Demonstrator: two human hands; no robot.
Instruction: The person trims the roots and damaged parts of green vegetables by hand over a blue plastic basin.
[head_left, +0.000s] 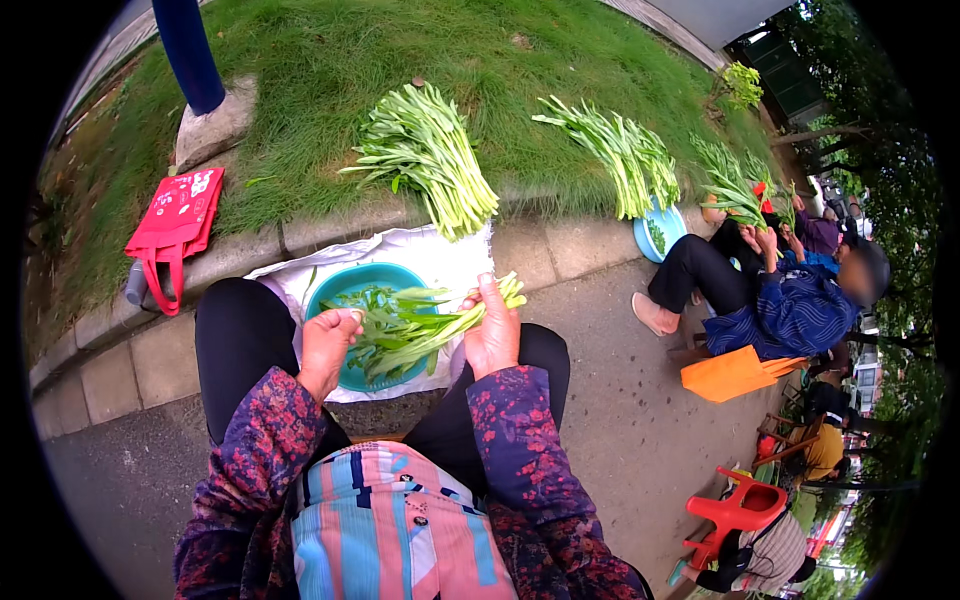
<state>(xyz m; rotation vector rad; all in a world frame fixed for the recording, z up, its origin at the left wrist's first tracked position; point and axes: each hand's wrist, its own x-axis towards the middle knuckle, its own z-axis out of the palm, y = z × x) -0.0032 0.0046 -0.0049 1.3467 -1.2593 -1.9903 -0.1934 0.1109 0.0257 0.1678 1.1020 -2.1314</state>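
My right hand (493, 326) grips a small bunch of green leafy stalks (420, 330) by the pale stem ends, thumb on top. The leaves point left over a teal plastic basin (324, 289), which holds loose green leaves and stands between my knees. Thumb and forefinger of my left hand (330, 345) are pinched together beside the leaf ends; whether a leaf is between them is hard to make out. A white woven sheet (442, 259) lies under the basin. Beyond it, a large pile of leafy stalks (435, 157) rests across the kerb, leaf ends on the grass.
A red tote bag (180, 214) and a grey bottle (136, 283) lie on the kerb (232, 259) at left, near a blue post (189, 56). At right, a seated person (795, 307) handles stalks near a blue basin (679, 225). A red plastic stool (739, 510) is farther right.
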